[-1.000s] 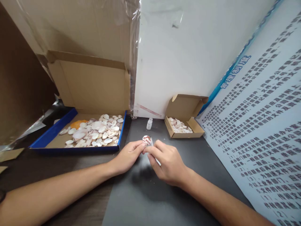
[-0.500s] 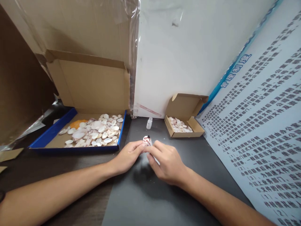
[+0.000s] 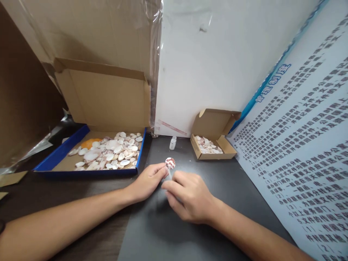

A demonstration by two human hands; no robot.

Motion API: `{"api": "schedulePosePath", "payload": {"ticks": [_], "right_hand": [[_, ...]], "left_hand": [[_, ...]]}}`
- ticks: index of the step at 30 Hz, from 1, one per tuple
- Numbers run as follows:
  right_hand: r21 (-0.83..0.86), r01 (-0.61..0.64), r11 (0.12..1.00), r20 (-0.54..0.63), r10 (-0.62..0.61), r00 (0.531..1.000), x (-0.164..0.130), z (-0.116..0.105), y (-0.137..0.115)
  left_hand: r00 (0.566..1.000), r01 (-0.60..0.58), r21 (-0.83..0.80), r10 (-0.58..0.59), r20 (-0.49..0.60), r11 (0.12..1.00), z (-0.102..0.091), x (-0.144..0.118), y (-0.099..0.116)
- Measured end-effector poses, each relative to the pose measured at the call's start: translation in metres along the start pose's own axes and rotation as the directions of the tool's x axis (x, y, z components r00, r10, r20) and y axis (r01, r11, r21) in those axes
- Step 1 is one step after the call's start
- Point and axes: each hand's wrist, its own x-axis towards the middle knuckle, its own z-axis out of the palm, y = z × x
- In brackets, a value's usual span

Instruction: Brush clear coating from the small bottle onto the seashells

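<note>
Red-white shell (image 3: 170, 162) pinched in left hand (image 3: 148, 181), just fwd of both hands.
Right hand (image 3: 190, 197) pinches thin white stick (image 3: 169, 174) w/ tip under shell.

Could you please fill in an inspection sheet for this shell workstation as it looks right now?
Surface: dark mat over a dark table.
Job's things: patterned shell pinched in the left hand; thin white tool held by the right hand.
Clutter: blue-edged tray of shells, small carton of shells, small white bottle.
Grippers: both hands closed on their items.
Cables: nothing seen.
Surroundings: cardboard sheets, white board, printed poster.
</note>
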Motion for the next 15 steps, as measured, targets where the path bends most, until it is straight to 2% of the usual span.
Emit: {"api": "schedulePosePath", "payload": {"ticks": [2, 5, 10, 15], "right_hand": [[-0.013, -0.019, 1.0, 0.013, 0.019, 1.0, 0.0002, 0.0002, 0.0004], [-0.041, -0.134, 0.99, -0.03, 0.133, 0.991, 0.0003, -0.0004, 0.0022], [-0.022, -0.037, 0.999, -0.02, 0.037, 0.999, 0.0004, 0.0003, 0.0009], [-0.063, -0.103, 0.993, -0.035, 0.101, 0.994, 0.0008, 0.0018, 0.0005]], "left_hand": [[1.0, -0.001, 0.001, 0.001, -0.006, 1.0, -0.0001, 0.0001, -0.0004], [1.0, -0.009, 0.003, 0.009, -0.008, 1.0, -0.0001, 0.0005, -0.0008], [1.0, -0.002, -0.011, 0.002, -0.005, 1.0, -0.0005, 0.0011, -0.0015], [1.0, 0.001, -0.051, -0.002, -0.019, 0.999, -0.0009, 0.0021, -0.0037]]}}
